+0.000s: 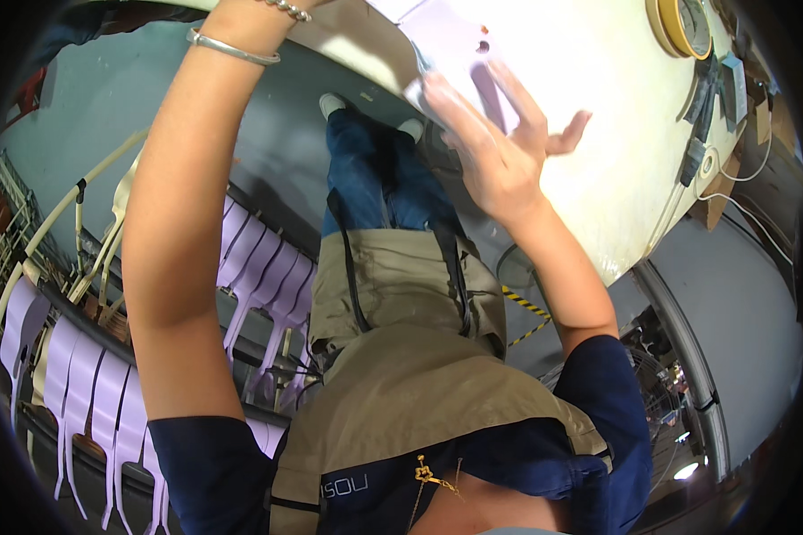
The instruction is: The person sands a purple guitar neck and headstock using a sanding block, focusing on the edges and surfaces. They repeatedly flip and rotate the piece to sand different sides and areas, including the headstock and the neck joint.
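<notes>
A flat lilac piece (459, 49) lies at the near edge of the white table (598, 209), with a small reddish spot and a dark mark on it. My right hand (504, 156) reaches over this piece, back of the hand up. Its fingers are spread and slightly blurred; the front ones rest on or just above the lilac surface, and the outer finger sticks out to the side. My left forearm, with a bangle and a beaded bracelet, runs up to the top edge. Beyond the wrist, the left hand is cut off by the frame.
Rolls of tape (682, 25) stand at the table's far right, near dark straps and a cable (732, 196). To my left, a rack (71, 312) carries several lilac strap-like pieces (89, 379). A fan-like wire guard (656, 392) is at lower right.
</notes>
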`<action>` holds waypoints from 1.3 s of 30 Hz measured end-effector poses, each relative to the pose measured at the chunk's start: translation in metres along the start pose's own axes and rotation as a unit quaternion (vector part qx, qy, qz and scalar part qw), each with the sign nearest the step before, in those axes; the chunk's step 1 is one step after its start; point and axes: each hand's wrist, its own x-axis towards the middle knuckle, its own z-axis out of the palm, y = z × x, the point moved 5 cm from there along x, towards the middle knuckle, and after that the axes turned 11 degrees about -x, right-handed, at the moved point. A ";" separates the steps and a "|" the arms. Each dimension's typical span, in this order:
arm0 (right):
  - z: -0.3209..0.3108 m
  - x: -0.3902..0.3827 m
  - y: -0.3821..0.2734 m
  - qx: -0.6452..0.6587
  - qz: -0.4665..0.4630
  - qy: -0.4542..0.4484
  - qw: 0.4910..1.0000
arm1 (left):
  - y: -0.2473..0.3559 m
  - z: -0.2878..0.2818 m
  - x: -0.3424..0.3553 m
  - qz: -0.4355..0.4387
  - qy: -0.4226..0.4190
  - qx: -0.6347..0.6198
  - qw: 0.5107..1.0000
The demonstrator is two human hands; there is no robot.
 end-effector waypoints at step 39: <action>-0.061 -0.065 0.078 0.586 0.509 0.021 0.631 | 0.167 0.073 -0.139 0.164 -0.110 -0.372 0.907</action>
